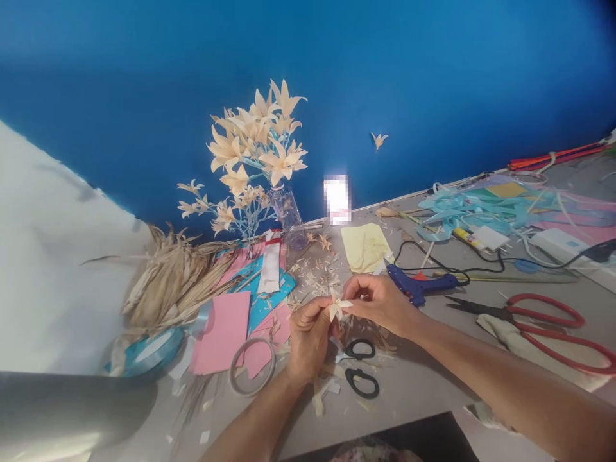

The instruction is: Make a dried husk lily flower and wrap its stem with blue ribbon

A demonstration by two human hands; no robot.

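Observation:
Between my two hands is a small cream-coloured handmade flower with pointed petals, held above the table. My left hand pinches it from below and the left. From the right, the thumb and fingertips of my right hand close on a petal's edge. Just beneath lie small scissors with black handles, their blades partly hidden by my left hand. A blue glue gun rests right behind my right hand. Pale husk scraps are strewn on the table beyond my fingers.
A clear bottle holds finished flowers at the back. Dried husks, pink paper and a tape ring lie left. Large red-handled scissors, a yellow sheet, blue ribbon strips and a black cord occupy the right.

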